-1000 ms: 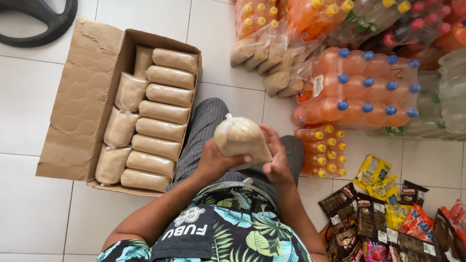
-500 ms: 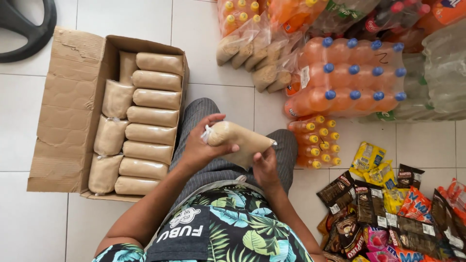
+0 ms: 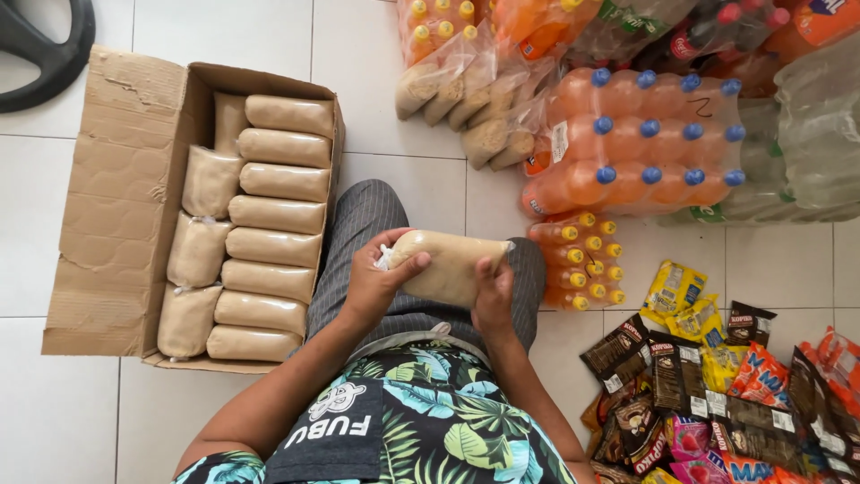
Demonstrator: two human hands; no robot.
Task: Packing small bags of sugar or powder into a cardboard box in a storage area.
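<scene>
I hold a clear plastic bag of tan grain point(image 3: 448, 264) lying sideways over my lap, its knotted end pointing left. My left hand point(image 3: 376, 278) grips the knotted end. My right hand point(image 3: 494, 296) clasps the bag's other end from below. To my left stands an open cardboard box point(image 3: 116, 215) packed with several similar tan bags point(image 3: 273, 215), stacked in a column with more standing along its left side.
Several more tan bags point(image 3: 475, 108) lie on the tiled floor ahead. Shrink-wrapped packs of orange drink bottles point(image 3: 645, 152) and small yellow-capped bottles point(image 3: 582, 260) sit to the right. Snack and sachet packets point(image 3: 699, 385) are piled at lower right. A dark curved object point(image 3: 45, 54) is at top left.
The bag has turned from upright to lying sideways in my hands and come lower over my lap. The view has shifted slightly, with the box sitting further left.
</scene>
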